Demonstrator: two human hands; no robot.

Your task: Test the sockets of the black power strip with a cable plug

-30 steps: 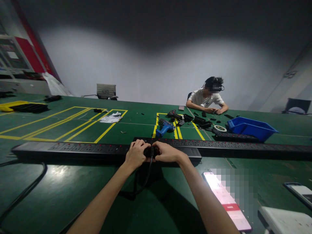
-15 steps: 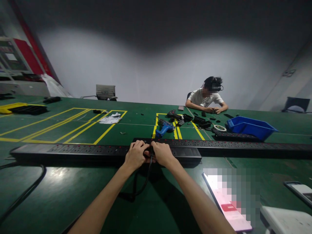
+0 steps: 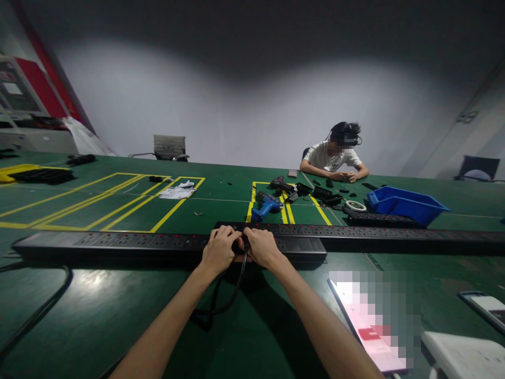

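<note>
Two long black power strips lie lengthwise across the green table; the near power strip (image 3: 138,242) reaches left, and the far power strip (image 3: 379,236) runs off to the right behind it. My left hand (image 3: 219,250) is closed over the near strip close to its right part, fingers bent on its top. Beside it, my right hand (image 3: 261,246) is closed in a pinch around the upper end of a black cable (image 3: 241,279). That cable hangs from between my hands and loops onto the table. My fingers hide the cable's end.
A blue cordless drill (image 3: 266,207) lies beyond the strips, near loose black parts and a roll of tape (image 3: 355,206). A blue bin (image 3: 410,205) stands at right. Across the table sits a person (image 3: 329,157). A pink-and-white sheet (image 3: 369,326) lies at near right.
My hands keep almost the same place and grip. The hanging cable loop has shifted slightly, and the view has tilted a little.
</note>
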